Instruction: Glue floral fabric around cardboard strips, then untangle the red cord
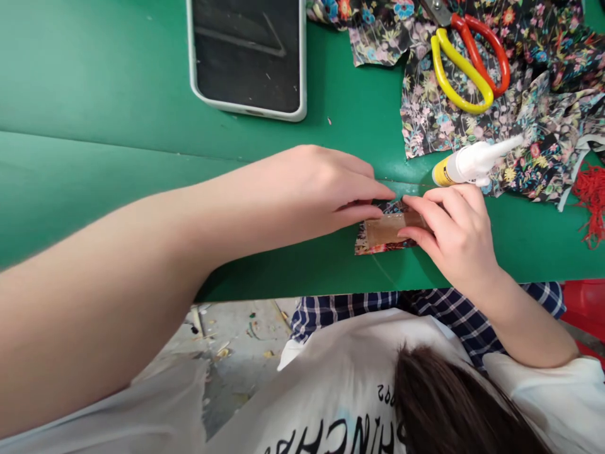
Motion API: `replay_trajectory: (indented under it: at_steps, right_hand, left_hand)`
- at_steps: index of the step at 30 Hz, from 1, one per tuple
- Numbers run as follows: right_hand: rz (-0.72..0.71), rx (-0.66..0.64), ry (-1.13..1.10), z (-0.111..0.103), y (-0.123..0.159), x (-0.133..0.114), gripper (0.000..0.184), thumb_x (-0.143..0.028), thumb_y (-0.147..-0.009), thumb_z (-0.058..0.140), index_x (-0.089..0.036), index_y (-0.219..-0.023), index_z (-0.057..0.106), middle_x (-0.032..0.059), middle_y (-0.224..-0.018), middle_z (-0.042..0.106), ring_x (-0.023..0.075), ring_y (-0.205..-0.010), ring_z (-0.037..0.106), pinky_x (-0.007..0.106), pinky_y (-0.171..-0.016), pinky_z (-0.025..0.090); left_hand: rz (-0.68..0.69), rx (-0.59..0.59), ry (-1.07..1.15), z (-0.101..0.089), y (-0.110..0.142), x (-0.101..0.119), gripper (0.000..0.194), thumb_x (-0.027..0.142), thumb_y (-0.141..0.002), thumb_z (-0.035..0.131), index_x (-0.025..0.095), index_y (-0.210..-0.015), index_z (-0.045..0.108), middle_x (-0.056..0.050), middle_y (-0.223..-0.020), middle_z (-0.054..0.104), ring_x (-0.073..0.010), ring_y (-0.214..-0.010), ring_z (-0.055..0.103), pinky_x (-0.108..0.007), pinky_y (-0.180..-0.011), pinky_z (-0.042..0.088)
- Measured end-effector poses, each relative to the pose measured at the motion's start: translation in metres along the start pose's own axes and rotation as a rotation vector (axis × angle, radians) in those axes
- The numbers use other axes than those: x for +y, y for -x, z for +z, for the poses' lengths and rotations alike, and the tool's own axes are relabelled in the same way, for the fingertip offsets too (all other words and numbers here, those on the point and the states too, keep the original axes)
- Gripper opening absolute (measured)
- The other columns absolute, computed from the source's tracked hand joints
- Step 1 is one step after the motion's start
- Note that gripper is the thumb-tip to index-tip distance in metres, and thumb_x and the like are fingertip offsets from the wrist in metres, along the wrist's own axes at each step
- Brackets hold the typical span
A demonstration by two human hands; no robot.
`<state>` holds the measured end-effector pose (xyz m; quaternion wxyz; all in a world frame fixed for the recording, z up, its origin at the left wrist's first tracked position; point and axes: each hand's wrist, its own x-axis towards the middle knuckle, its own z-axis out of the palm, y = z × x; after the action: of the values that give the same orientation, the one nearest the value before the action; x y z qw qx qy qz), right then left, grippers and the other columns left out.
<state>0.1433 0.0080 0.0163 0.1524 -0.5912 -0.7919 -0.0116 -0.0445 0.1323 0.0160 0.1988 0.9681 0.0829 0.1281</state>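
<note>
A small flat brown rectangular piece (385,231) lies on a scrap of dark floral fabric (362,247) near the table's front edge. My left hand (326,189) is closed at the scrap's upper left, its fingertips pinching the fabric edge beside the brown piece. From the other side my right hand (454,227) grips the brown piece and the fabric between thumb and fingers, covering their right end. Just above my right hand, a white glue bottle (466,165) with a yellow label and a pointed nozzle lies on its side.
Larger floral fabric pieces (439,120) spread over the table's upper right, with red- and yellow-handled scissors (472,63) on top. A phone (248,57) in a pale case lies at the top middle. Red threads (590,202) are bunched at the right. The green table (118,75) ends above my lap.
</note>
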Motion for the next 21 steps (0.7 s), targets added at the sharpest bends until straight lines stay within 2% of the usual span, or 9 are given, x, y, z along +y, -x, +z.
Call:
replay_trajectory:
  at_steps: [4,10,14,21]
  right_hand:
    - [0.005,-0.001,0.005,0.0,0.0,0.001,0.032,-0.038,-0.086,0.055,-0.017,-0.107,0.064,0.008,-0.089,0.062,0.0199,-0.088,0.05,0.036,-0.081,0.043]
    - [0.004,0.016,0.012,-0.001,0.0,-0.001,0.024,-0.036,-0.084,0.057,-0.017,-0.097,0.065,0.0076,-0.088,0.061,0.0196,-0.089,0.05,0.035,-0.081,0.044]
    - [0.025,0.0,0.005,-0.001,0.0,-0.002,0.023,-0.037,-0.085,0.056,-0.019,-0.096,0.065,0.008,-0.093,0.062,0.0204,-0.091,0.051,0.037,-0.083,0.045]
    - [0.002,-0.001,0.011,0.0,0.0,-0.001,0.036,-0.036,-0.088,0.051,-0.017,-0.118,0.057,0.0077,-0.094,0.062,0.0187,-0.085,0.05,0.035,-0.081,0.045]
  left_hand:
    - [-0.035,-0.015,-0.033,-0.001,0.0,0.002,0.057,0.038,-0.1,0.016,0.02,-0.085,0.068,-0.001,-0.073,0.063,-0.0126,-0.067,0.062,-0.025,-0.059,0.045]
    - [-0.079,0.052,-0.069,0.001,0.002,0.009,0.046,0.034,-0.099,0.028,0.02,-0.081,0.068,0.0,-0.072,0.062,-0.0122,-0.067,0.061,-0.024,-0.059,0.045]
    - [-0.098,0.04,0.001,0.004,0.001,0.01,0.038,0.027,-0.097,0.034,0.019,-0.08,0.067,0.0,-0.074,0.061,-0.0126,-0.067,0.059,-0.024,-0.058,0.044]
    - [-0.098,-0.001,0.072,0.003,-0.001,0.011,0.032,0.026,-0.096,0.037,0.018,-0.078,0.062,-0.002,-0.078,0.058,-0.0128,-0.067,0.056,-0.025,-0.059,0.043]
